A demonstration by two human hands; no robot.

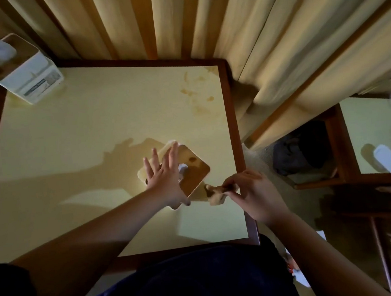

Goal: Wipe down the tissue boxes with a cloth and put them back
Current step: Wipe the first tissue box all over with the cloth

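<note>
Curtained room, stained cream table (93,133), left hand (162,175) flat on tissue box (195,169), right hand (254,194) pinching cloth (215,194)

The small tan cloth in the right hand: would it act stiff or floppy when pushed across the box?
Probably floppy: the small tan cloth is bunched and folded, drooping from the right hand's pinching grip. It looks light, held by fingertips alone. It would likely crumple against the white tissue box with the wooden lid, which the left hand steadies.

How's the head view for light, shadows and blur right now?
Head view: dim and warm; light from the right throws the left hand and arm's shadow leftward across the table; wide-angle bends the curtains; right edge blurred; the right hand with the cloth stays readable.
</note>
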